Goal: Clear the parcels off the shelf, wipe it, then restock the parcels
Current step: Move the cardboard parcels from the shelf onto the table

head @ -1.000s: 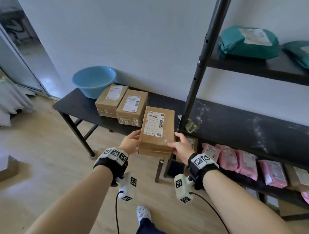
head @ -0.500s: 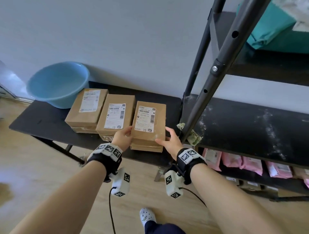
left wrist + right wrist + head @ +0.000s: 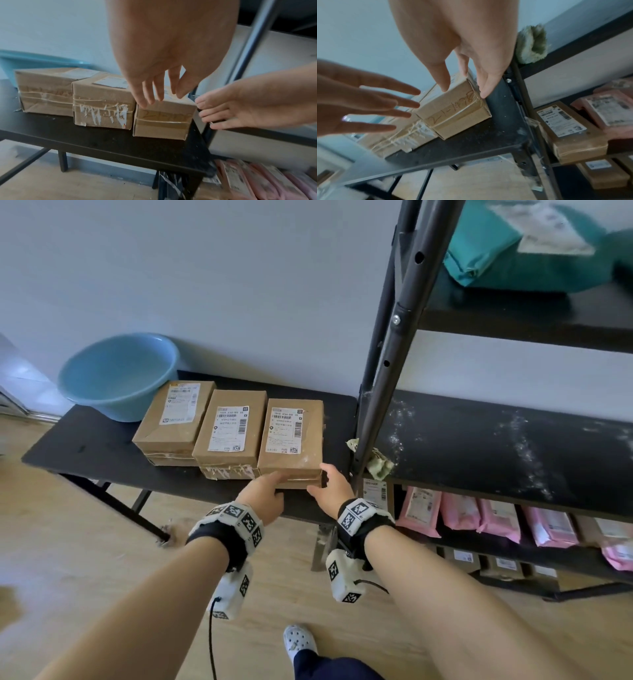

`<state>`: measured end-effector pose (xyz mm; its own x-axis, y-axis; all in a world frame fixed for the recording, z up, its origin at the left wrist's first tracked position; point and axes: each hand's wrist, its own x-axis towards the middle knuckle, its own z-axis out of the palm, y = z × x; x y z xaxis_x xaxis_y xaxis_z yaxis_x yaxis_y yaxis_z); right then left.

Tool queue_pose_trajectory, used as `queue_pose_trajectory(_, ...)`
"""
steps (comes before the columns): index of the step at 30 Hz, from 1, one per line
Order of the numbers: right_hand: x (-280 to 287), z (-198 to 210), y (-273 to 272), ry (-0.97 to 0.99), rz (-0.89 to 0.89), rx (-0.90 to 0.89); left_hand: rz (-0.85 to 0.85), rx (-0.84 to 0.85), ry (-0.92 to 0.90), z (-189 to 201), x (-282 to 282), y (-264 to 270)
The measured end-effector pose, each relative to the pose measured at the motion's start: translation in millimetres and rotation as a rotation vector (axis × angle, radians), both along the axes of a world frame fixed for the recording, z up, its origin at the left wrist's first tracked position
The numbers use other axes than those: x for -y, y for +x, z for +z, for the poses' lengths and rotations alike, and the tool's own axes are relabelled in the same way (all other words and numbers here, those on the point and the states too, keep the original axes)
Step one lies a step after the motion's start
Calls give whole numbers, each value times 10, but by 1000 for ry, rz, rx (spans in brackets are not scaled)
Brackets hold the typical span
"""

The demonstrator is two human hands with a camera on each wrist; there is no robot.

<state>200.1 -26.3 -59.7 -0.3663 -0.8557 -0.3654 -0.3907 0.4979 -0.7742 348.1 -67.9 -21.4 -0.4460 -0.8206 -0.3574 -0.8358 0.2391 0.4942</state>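
Note:
Three brown cardboard parcels with white labels lie side by side on the black bench (image 3: pixel 102 440). The rightmost parcel (image 3: pixel 291 436) (image 3: pixel 163 121) (image 3: pixel 453 112) rests flat at the bench's right end. My left hand (image 3: pixel 274 481) (image 3: pixel 154 94) hovers at its near left top edge with straight fingers. At its near right corner, my right hand (image 3: pixel 320 477) (image 3: pixel 464 89) has the thumb over the top and the fingers down the side, loose and straight. Neither hand grips it. The middle shelf (image 3: pixel 496 446) is bare and streaked with white dust.
A blue basin (image 3: pixel 118 374) stands at the bench's far left. A crumpled greenish cloth (image 3: pixel 375 462) lies on the shelf's left corner by the black upright post (image 3: pixel 387 364). Teal bags (image 3: pixel 520 251) fill the upper shelf, and pink packets (image 3: pixel 496 518) and boxes sit lower down.
The parcel that both hands carried has moved left and down onto the bench beside the other two. Both hands have loosened from its sides and their fingers have straightened.

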Motion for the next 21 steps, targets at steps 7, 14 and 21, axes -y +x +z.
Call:
queue_pose_trajectory(7, -1060, 162, -54, 25, 71, -94, -124, 165, -126, -8, -1022, -3)
queue_pose_trajectory(14, -2052, 381, -393, 48, 182, -311, -181, 189, -223, 49, -1886, -260)
queue_pose_trajectory(21, -2267, 564, -940, 46, 292, -541, -197, 240, -314, 206, -1979, -785)
